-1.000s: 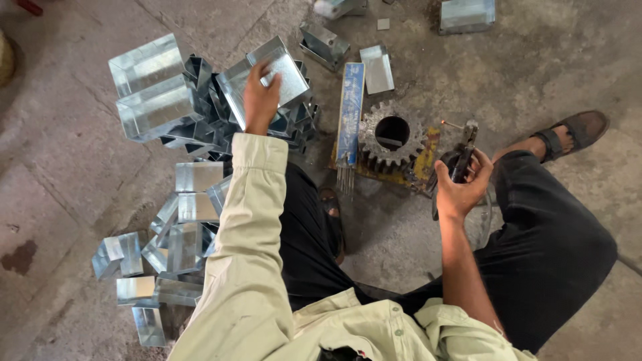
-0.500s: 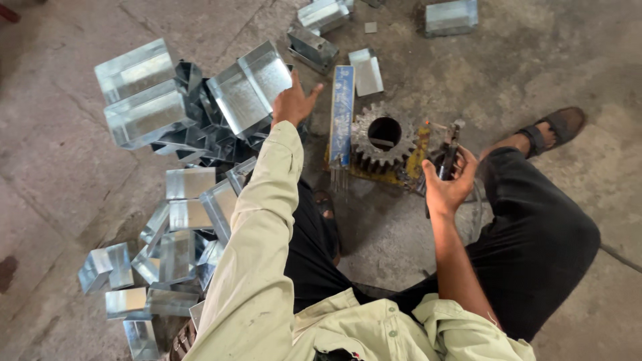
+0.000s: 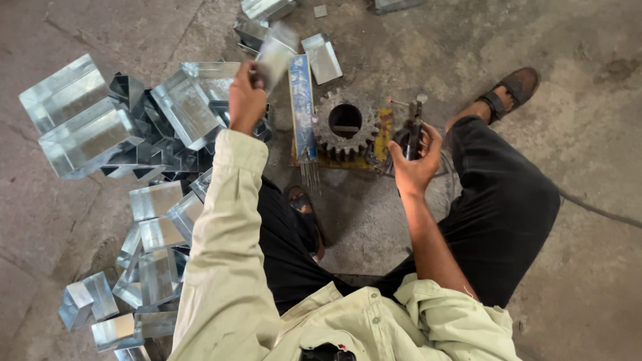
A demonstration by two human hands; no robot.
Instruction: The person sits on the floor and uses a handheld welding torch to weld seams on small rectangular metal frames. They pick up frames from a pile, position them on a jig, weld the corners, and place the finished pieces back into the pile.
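Head view shows our left hand [image 3: 246, 100] pinching a bent sheet-metal piece [image 3: 275, 59], lifted and blurred, above the pile of folded metal boxes [image 3: 134, 140]. Our right hand [image 3: 414, 157] is clenched round what seems a welding electrode holder [image 3: 411, 130], beside the steel gear [image 3: 345, 124].

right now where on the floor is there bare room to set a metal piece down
Bare concrete lies right of the sandalled foot, and at far left beyond the pile of bent metal pieces. It is crowded around the gear, between the left hand holding a metal piece and the right hand.
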